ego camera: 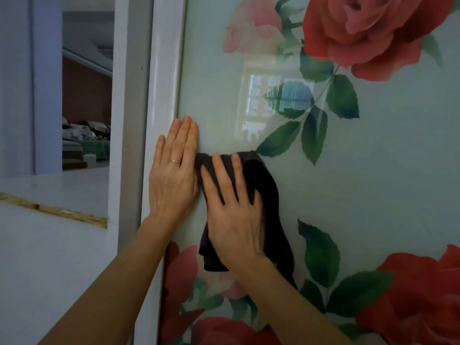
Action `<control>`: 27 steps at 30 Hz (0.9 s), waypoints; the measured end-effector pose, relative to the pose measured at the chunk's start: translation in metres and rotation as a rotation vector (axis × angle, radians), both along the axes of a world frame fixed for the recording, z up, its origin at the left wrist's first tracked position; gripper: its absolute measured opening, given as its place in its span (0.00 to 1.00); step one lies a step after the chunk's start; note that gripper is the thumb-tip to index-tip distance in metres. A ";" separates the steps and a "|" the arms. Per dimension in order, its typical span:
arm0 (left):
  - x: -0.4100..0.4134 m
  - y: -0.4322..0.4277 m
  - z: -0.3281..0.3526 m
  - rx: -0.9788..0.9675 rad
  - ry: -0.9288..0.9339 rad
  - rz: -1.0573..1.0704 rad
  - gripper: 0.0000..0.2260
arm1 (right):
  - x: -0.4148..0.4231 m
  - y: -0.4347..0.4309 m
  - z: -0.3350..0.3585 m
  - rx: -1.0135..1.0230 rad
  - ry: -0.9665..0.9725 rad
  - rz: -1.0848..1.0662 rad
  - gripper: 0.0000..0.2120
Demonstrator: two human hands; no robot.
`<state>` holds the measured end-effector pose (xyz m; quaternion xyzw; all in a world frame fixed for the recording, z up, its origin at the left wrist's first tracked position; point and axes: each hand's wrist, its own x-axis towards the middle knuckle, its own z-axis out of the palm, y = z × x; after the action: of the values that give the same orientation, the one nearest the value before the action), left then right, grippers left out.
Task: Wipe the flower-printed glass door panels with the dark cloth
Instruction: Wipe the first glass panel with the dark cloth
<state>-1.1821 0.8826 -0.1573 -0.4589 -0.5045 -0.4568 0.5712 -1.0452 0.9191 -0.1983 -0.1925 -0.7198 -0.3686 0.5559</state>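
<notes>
Glass door panel (373, 175) is noted filling the right of the view: pale green ground, printed with red roses (373, 31) at top and bottom, a pink rose (251, 31) at upper centre, and green leaves (342, 97). A bright window reflection (263, 100) is seen on the glass above the hands. The panel is bordered on its left by an upright white frame (165, 70).

Left of the frame an opening (86, 95) is recorded; a bed with a green cover (99, 149) is made out far back, its details too small to tell. A white ledge (54, 185) runs below the opening, its front edge chipped to bare board (57, 210).

Dark cloth (265, 180) is held bunched against the glass in the lower middle of the panel, near the frame, its lower part hanging past the wrist.

Right hand (234, 220) is laid on the cloth, palm toward the glass. Its fingers (219, 178) are kept straight and a little apart, pressed onto the cloth rather than curled round it. Slight blur is noted on them.

Left hand (174, 180) is laid flat just left of the cloth, across the seam of frame and glass. Its fingers (185, 135) are straight, close together, pointed upward, nothing held. Whether it touches the cloth cannot be told.

A thin ring (174, 161) is worn on one finger of the left hand
</notes>
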 end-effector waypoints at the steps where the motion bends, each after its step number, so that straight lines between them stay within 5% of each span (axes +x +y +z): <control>1: 0.000 0.000 0.000 0.004 0.006 -0.005 0.21 | 0.003 0.001 0.001 -0.008 -0.010 0.004 0.26; 8: -0.001 0.000 0.000 0.034 -0.004 -0.030 0.29 | 0.017 0.005 0.005 -0.072 0.215 -0.087 0.26; 14: -0.016 -0.010 -0.006 -0.060 0.027 -0.149 0.22 | -0.027 -0.009 -0.019 -0.029 -0.005 -0.013 0.26; 27: -0.025 -0.026 -0.027 -0.137 0.003 -0.218 0.20 | -0.052 -0.021 -0.013 -0.068 0.041 -0.020 0.24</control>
<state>-1.2072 0.8563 -0.1840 -0.5497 -0.4808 -0.4800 0.4861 -1.0969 0.8978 -0.2117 -0.2260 -0.7182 -0.3456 0.5601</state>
